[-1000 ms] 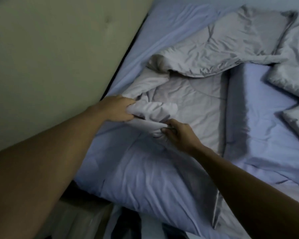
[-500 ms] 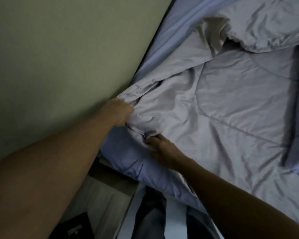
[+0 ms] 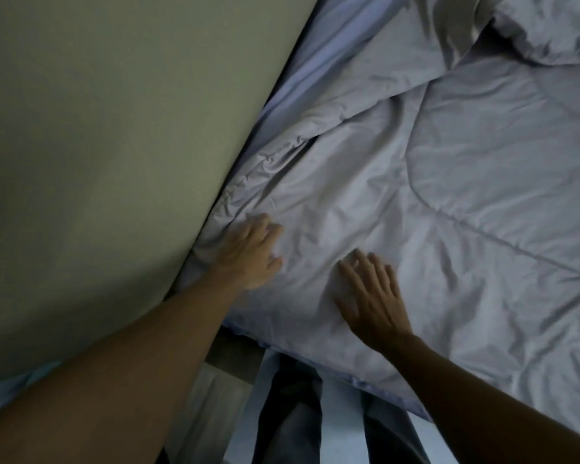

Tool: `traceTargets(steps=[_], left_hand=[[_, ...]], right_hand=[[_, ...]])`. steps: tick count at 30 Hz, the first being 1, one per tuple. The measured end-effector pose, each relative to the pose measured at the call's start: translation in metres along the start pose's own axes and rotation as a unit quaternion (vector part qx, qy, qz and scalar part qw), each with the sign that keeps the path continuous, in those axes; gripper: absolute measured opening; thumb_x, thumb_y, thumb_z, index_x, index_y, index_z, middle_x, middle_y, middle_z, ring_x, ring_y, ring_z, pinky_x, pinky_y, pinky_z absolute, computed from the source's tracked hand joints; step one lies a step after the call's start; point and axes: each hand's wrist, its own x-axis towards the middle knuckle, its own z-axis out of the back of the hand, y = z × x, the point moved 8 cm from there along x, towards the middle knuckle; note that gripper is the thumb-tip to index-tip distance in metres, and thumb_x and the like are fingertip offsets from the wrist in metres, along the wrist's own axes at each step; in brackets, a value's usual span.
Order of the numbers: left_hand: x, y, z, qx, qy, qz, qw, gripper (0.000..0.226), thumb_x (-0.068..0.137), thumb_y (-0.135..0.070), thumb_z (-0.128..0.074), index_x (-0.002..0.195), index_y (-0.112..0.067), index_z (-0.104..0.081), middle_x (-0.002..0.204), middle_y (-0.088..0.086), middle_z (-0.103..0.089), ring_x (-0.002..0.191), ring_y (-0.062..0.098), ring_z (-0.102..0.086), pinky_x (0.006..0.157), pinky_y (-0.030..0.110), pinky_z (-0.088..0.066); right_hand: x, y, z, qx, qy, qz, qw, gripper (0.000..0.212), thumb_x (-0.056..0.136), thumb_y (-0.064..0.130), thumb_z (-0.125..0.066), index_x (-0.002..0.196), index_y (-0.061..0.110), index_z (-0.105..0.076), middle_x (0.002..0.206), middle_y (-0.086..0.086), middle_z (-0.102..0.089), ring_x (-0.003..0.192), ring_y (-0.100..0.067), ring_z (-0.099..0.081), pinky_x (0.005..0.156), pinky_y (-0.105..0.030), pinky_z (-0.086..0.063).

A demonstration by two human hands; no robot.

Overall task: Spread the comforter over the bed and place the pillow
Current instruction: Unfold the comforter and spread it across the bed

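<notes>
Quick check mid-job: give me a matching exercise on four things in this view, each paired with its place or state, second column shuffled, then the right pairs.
Column one:
1. left hand
2. right hand
3. comforter
4. headboard

Column two:
A. greenish panel filling the upper left of the view
B. flat with fingers spread, nearer the bed's side edge
C. grey, wrinkled, lying over the bed
D. pressing the corner down right beside the panel

Pairs: 1-D, 2-B, 3-C, 4-A
</notes>
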Motion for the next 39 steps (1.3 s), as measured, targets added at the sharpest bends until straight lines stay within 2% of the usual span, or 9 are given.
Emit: traceTargets(steps=[2, 5, 11, 16, 19, 23, 28, 33, 39], left_hand=[[0.007, 0.008, -0.039, -0.032, 0.045, 0.044, 0.998, 0.077, 0.093, -0.066, -0.031, 0.155, -0.040, 0.006, 0.164, -0.002, 0.020, 0.151, 0.035, 0.009, 0.119, 0.058, -0.007], [0.012, 0.022, -0.070, -0.026, -0.006, 0.044, 0.999, 0.082, 0.089, -0.076, -0.026, 0.151, -0.046, 0.019, 0.161, -0.006, 0.031, 0.150, 0.036, 0.018, 0.119, 0.061, -0.005], [0.009, 0.040, -0.078, -0.020, -0.070, 0.031, 0.997, 0.081, 0.088, -0.078, -0.019, 0.154, -0.042, 0.011, 0.164, -0.007, 0.022, 0.152, 0.028, 0.014, 0.122, 0.054, -0.002], [0.021, 0.025, -0.027, 0.037, -0.180, 0.006, 0.983, 0.067, 0.092, -0.062, -0.036, 0.151, -0.030, -0.029, 0.156, 0.009, -0.030, 0.133, 0.037, -0.039, 0.114, 0.051, -0.027], [0.046, 0.020, -0.001, 0.028, -0.225, -0.038, 0.973, 0.068, 0.093, -0.055, -0.044, 0.153, -0.028, -0.028, 0.163, 0.007, -0.020, 0.145, 0.034, -0.028, 0.117, 0.049, -0.026], [0.077, 0.047, -0.006, -0.028, -0.142, 0.026, 0.989, 0.079, 0.094, -0.067, -0.033, 0.158, -0.034, 0.000, 0.167, -0.001, 0.013, 0.154, 0.024, 0.005, 0.123, 0.048, -0.011], [0.084, 0.053, -0.006, -0.050, -0.078, 0.071, 0.993, 0.087, 0.091, -0.073, -0.032, 0.156, -0.034, 0.010, 0.164, -0.002, 0.023, 0.152, 0.020, 0.017, 0.123, 0.043, 0.002], [0.073, 0.025, 0.010, -0.002, 0.002, 0.116, 0.993, 0.085, 0.096, -0.062, -0.035, 0.158, -0.022, 0.006, 0.165, 0.006, 0.017, 0.153, 0.026, 0.012, 0.124, 0.047, -0.003], [0.038, -0.081, 0.055, 0.025, 0.039, 0.016, 0.999, 0.069, 0.099, -0.043, -0.042, 0.157, -0.016, -0.017, 0.165, 0.006, -0.015, 0.150, 0.027, -0.019, 0.120, 0.042, -0.022]], right_hand=[[0.002, -0.004, -0.018, -0.022, 0.042, 0.014, 0.999, 0.084, 0.091, 0.069, -0.043, 0.160, 0.032, -0.011, 0.169, -0.008, -0.002, 0.155, -0.035, -0.001, 0.123, -0.058, -0.011], [0.011, 0.002, -0.046, -0.031, 0.065, 0.023, 0.997, 0.095, 0.084, 0.081, -0.038, 0.159, 0.036, -0.001, 0.168, -0.009, 0.012, 0.153, -0.039, 0.010, 0.121, -0.062, -0.004], [0.014, 0.007, -0.061, -0.047, 0.041, 0.043, 0.997, 0.094, 0.085, 0.084, -0.033, 0.159, 0.036, -0.001, 0.168, -0.011, 0.012, 0.153, -0.041, 0.012, 0.121, -0.062, -0.001], [0.006, -0.022, -0.027, -0.032, -0.024, 0.089, 0.995, 0.081, 0.091, 0.070, -0.046, 0.158, 0.029, -0.025, 0.168, -0.009, -0.014, 0.153, -0.033, -0.019, 0.117, -0.050, -0.029], [0.008, -0.058, -0.013, -0.047, -0.059, 0.008, 0.997, 0.083, 0.092, 0.067, -0.047, 0.158, 0.022, -0.027, 0.167, -0.010, -0.018, 0.153, -0.030, -0.021, 0.118, -0.048, -0.026], [0.011, -0.066, -0.031, -0.071, -0.043, -0.011, 0.997, 0.085, 0.094, 0.065, -0.039, 0.160, 0.019, -0.013, 0.169, -0.009, -0.003, 0.156, -0.028, -0.006, 0.123, -0.054, -0.016], [0.019, -0.064, -0.044, -0.077, -0.025, -0.014, 0.997, 0.083, 0.096, 0.062, -0.039, 0.160, 0.016, -0.012, 0.168, -0.012, -0.003, 0.155, -0.033, -0.005, 0.121, -0.058, -0.017], [0.010, -0.058, -0.018, -0.030, 0.008, -0.011, 0.999, 0.078, 0.097, 0.056, -0.042, 0.159, 0.016, -0.018, 0.168, -0.011, -0.006, 0.155, -0.032, -0.008, 0.123, -0.050, -0.016], [-0.022, -0.052, 0.049, 0.089, 0.028, -0.020, 0.995, 0.058, 0.099, 0.035, -0.049, 0.153, 0.020, -0.034, 0.156, -0.007, -0.039, 0.144, -0.026, -0.038, 0.118, -0.039, -0.032]])
